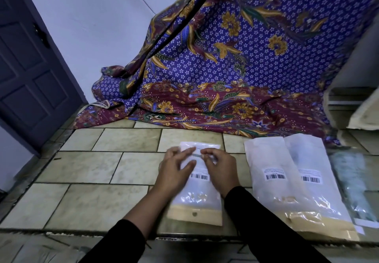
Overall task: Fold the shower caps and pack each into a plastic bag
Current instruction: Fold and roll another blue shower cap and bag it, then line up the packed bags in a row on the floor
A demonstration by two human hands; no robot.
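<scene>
Head view, hands (196,168) on plastic bag (198,197)

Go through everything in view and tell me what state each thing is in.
White barcoded plastic bag under the hands: flat on tile, far end being handled.
Two white barcoded bags at right: flat, overlapping.
Left hand: fingers spread, pressing.
Right hand: pinching.
Dark panelled door: shut.
</scene>
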